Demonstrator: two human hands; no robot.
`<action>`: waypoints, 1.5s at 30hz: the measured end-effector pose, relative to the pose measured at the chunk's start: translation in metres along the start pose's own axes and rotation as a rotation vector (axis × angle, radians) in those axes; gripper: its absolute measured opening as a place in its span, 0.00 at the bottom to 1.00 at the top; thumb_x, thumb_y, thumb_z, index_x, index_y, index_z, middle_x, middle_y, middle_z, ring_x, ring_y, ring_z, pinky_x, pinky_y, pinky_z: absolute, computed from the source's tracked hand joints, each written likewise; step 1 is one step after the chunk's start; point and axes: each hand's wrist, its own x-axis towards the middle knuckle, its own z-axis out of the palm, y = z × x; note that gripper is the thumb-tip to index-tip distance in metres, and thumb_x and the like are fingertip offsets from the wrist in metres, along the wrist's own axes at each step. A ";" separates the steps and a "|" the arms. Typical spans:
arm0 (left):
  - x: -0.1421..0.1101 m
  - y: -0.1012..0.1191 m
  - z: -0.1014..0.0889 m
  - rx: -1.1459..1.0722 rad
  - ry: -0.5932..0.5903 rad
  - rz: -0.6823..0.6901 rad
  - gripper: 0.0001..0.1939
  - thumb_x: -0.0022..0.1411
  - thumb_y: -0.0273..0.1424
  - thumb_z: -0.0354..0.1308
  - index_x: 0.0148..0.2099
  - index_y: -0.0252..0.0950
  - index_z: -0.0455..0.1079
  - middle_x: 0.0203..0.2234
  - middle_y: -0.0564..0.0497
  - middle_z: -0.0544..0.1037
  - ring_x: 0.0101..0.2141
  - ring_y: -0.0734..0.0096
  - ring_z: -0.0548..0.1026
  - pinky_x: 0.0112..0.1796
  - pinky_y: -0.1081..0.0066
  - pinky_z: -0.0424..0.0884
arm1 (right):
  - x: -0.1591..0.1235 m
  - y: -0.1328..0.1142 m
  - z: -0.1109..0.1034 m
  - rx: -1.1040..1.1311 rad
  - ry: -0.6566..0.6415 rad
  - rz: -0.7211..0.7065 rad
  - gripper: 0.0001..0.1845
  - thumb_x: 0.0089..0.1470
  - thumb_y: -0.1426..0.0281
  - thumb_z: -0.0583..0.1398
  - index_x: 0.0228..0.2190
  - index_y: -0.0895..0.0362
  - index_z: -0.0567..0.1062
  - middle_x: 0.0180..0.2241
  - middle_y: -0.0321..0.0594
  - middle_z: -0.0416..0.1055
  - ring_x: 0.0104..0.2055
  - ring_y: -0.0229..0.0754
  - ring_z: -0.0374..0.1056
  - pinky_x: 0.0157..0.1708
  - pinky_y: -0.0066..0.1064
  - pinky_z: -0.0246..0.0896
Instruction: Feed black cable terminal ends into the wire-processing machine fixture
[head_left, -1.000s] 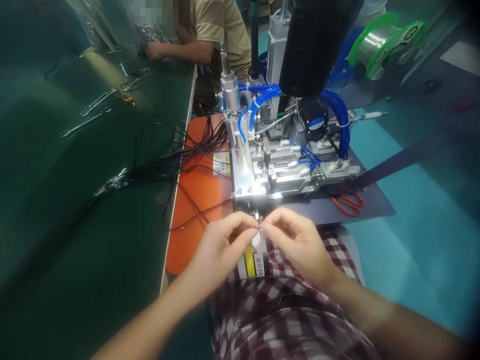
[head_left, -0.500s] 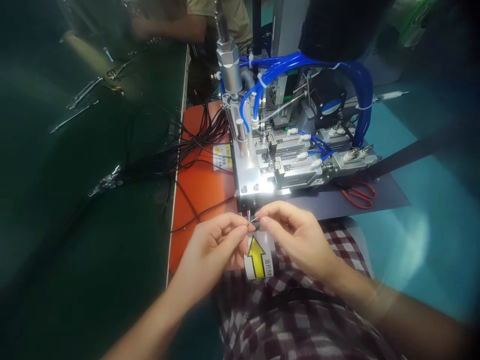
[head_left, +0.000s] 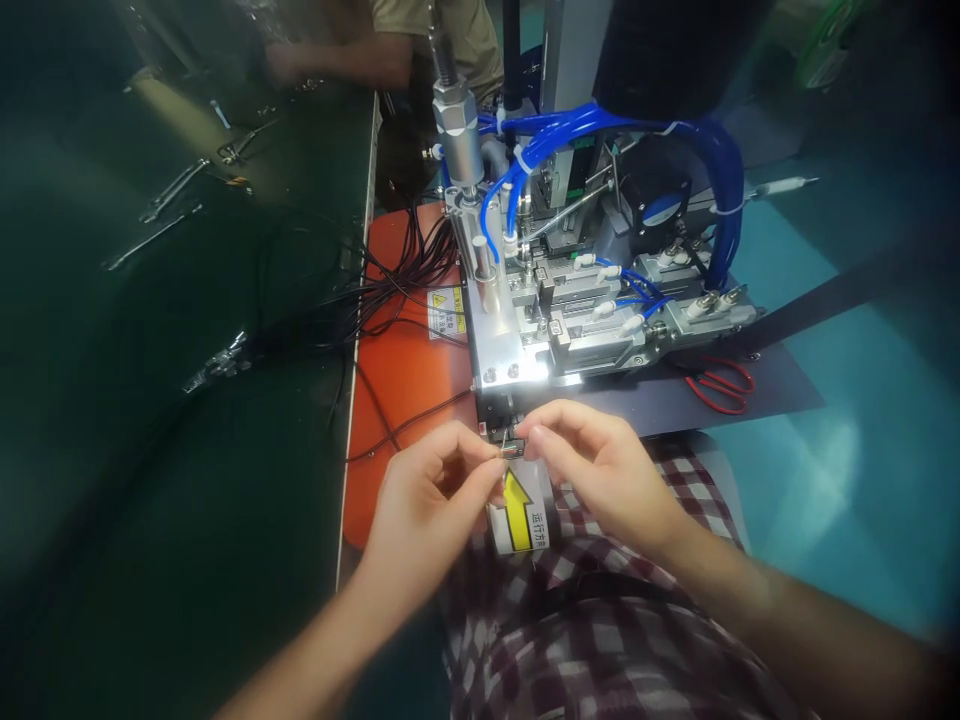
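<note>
My left hand (head_left: pixel 431 490) is closed in a pinch, thumb against forefinger, on a few thin coloured wires (head_left: pixel 512 451). Their short ends stick out to the right of the fingertips, and one pale strand points upward. Close by on the right, my right hand (head_left: pixel 600 465) has its thumb and forefinger pressed nearly together beside the strand. Whatever is between those fingertips is too small to make out. Both hands are just in front of the metal machine (head_left: pixel 499 340), above a white label with a yellow arrow (head_left: pixel 517 510).
Blue air tubes (head_left: pixel 577 122) arch over the machine. Black cables (head_left: pixel 412 260) spread left over the orange board (head_left: pixel 382 390) onto the dark green table (head_left: pixel 225 480). Red-handled pliers (head_left: pixel 724 385) lie right. Wrenches (head_left: pixel 176 190) lie far left. A co-worker's arm (head_left: pixel 337 60) is behind.
The coloured wires, upright between my hands before, now lie sideways past my left fingertips. My left hand has moved slightly right, and my right fingertips are a little higher.
</note>
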 end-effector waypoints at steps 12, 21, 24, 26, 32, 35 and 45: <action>-0.010 -0.009 0.004 0.369 0.151 0.390 0.04 0.62 0.26 0.55 0.33 0.37 0.67 0.26 0.56 0.75 0.25 0.77 0.72 0.26 0.78 0.67 | -0.004 -0.003 0.005 0.316 -0.087 0.111 0.05 0.54 0.70 0.62 0.29 0.59 0.73 0.21 0.30 0.65 0.20 0.28 0.55 0.20 0.21 0.52; -0.009 -0.012 0.003 0.062 0.038 0.179 0.07 0.63 0.32 0.56 0.31 0.38 0.65 0.21 0.57 0.69 0.20 0.79 0.67 0.22 0.77 0.63 | 0.001 0.003 0.000 0.541 -0.253 0.246 0.06 0.52 0.68 0.66 0.30 0.58 0.76 0.19 0.29 0.64 0.19 0.27 0.55 0.21 0.21 0.49; -0.009 -0.011 0.003 0.001 0.029 0.150 0.07 0.62 0.32 0.56 0.31 0.38 0.64 0.21 0.57 0.69 0.20 0.78 0.67 0.23 0.77 0.64 | 0.002 0.002 0.002 0.588 -0.250 0.283 0.08 0.53 0.67 0.65 0.29 0.59 0.76 0.22 0.31 0.67 0.20 0.27 0.57 0.21 0.20 0.51; -0.008 -0.011 0.003 -0.026 0.023 0.138 0.07 0.62 0.32 0.57 0.31 0.37 0.64 0.20 0.57 0.69 0.20 0.78 0.68 0.23 0.77 0.64 | 0.003 0.002 0.003 0.592 -0.241 0.284 0.08 0.53 0.66 0.65 0.29 0.60 0.75 0.22 0.31 0.67 0.19 0.26 0.57 0.21 0.20 0.50; -0.006 -0.010 0.002 -0.080 0.001 0.088 0.09 0.62 0.34 0.58 0.31 0.38 0.64 0.18 0.58 0.67 0.18 0.79 0.67 0.20 0.78 0.63 | 0.000 0.004 0.007 0.631 -0.303 0.308 0.07 0.53 0.68 0.65 0.30 0.60 0.75 0.22 0.30 0.66 0.18 0.25 0.57 0.20 0.19 0.51; -0.006 -0.010 0.002 -0.151 -0.012 0.053 0.09 0.61 0.35 0.58 0.31 0.38 0.63 0.18 0.59 0.68 0.17 0.79 0.67 0.20 0.79 0.64 | -0.002 0.001 0.009 0.528 -0.204 0.233 0.07 0.54 0.68 0.64 0.30 0.59 0.74 0.23 0.31 0.68 0.18 0.26 0.59 0.19 0.20 0.53; -0.001 -0.007 0.006 -0.263 -0.042 -0.032 0.07 0.61 0.34 0.58 0.41 0.37 0.66 0.23 0.57 0.71 0.17 0.82 0.67 0.19 0.81 0.62 | -0.010 0.006 0.021 0.189 -0.027 0.066 0.11 0.60 0.62 0.57 0.31 0.56 0.67 0.24 0.31 0.67 0.20 0.30 0.64 0.22 0.24 0.61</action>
